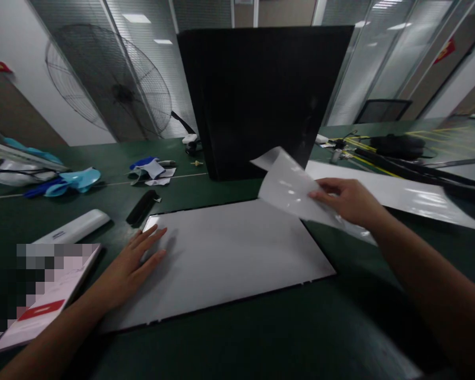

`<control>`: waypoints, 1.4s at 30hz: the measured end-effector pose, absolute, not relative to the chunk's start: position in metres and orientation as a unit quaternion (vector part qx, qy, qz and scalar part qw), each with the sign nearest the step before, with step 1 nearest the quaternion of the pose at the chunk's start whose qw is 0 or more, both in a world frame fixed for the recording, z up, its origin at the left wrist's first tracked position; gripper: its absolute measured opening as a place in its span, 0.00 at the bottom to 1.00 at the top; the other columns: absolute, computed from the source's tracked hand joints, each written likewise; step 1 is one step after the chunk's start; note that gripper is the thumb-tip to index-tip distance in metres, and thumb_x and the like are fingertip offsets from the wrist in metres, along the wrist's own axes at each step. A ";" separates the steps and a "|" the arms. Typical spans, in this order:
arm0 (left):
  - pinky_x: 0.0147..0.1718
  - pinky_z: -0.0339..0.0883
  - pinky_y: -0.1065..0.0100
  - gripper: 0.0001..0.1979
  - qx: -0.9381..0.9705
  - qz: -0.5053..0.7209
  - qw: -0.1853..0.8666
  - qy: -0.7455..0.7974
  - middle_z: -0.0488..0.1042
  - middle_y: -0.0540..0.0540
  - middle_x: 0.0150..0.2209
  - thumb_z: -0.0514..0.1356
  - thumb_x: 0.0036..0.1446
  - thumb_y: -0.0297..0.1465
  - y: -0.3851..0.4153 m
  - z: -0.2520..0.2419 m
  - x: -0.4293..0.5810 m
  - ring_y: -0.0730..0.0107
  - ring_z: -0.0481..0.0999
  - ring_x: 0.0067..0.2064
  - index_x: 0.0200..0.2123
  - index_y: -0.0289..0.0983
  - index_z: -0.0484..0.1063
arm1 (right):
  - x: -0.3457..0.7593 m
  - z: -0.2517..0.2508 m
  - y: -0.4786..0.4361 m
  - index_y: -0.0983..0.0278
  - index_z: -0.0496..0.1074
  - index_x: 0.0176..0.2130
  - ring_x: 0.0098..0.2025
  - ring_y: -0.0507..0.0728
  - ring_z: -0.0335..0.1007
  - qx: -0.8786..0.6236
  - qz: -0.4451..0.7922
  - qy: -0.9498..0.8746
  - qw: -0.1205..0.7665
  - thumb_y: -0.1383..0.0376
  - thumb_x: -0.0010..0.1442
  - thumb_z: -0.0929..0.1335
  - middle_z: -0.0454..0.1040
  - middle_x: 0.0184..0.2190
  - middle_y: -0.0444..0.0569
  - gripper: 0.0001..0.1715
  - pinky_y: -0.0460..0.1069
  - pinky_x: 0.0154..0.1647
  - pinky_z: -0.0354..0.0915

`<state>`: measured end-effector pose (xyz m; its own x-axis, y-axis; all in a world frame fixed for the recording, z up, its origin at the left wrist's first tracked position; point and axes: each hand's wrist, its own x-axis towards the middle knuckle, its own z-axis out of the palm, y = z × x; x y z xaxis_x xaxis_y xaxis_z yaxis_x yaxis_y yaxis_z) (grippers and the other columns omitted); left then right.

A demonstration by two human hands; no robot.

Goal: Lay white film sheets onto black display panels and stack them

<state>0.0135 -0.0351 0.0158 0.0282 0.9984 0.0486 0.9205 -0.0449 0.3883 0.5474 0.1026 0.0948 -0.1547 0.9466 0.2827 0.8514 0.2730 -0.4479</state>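
Observation:
A large flat white panel (pixel 229 258) with a thin black border lies on the green table in front of me. My left hand (pixel 136 261) rests flat on its near-left corner, fingers stretched out and spread. My right hand (pixel 346 199) pinches a thin translucent white sheet (pixel 288 184) by its edge and holds it lifted and curled above the panel's far-right corner. A tall black upright panel (pixel 261 100) stands just behind the white one.
On the left lie a white bar-shaped device (pixel 77 226), a black oblong object (pixel 142 207), a printed card with a red label (pixel 51 295) and blue gloves (pixel 77 180). Another long white sheet (pixel 411 198) and black cables (pixel 399 158) lie on the right. A standing fan (pixel 111 84) is behind.

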 end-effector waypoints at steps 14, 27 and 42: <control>0.65 0.64 0.34 0.48 0.737 0.130 0.092 0.657 0.50 0.40 0.79 0.62 0.59 0.59 -0.041 0.025 0.013 0.31 0.56 0.75 0.77 0.50 0.53 | 0.441 0.073 0.014 0.58 0.60 0.75 0.79 0.68 0.42 -0.319 0.259 -0.906 0.103 0.43 0.75 0.61 0.44 0.79 0.53 0.40 0.70 0.78 0.46; 0.69 0.63 0.42 0.33 0.691 0.161 0.071 0.701 0.60 0.41 0.75 0.49 0.71 0.49 -0.029 0.020 -0.001 0.41 0.65 0.72 0.71 0.41 0.65 | 0.462 0.033 0.052 0.60 0.46 0.79 0.78 0.70 0.43 -0.372 0.140 -0.915 0.067 0.36 0.72 0.58 0.47 0.78 0.56 0.52 0.71 0.77 0.45; 0.67 0.63 0.40 0.37 0.668 0.160 0.097 0.721 0.62 0.40 0.75 0.54 0.67 0.57 -0.034 0.033 0.001 0.37 0.69 0.70 0.70 0.42 0.69 | 0.564 0.037 0.139 0.65 0.65 0.71 0.77 0.66 0.50 -0.566 -0.065 -0.803 0.176 0.49 0.73 0.59 0.61 0.73 0.59 0.37 0.67 0.77 0.47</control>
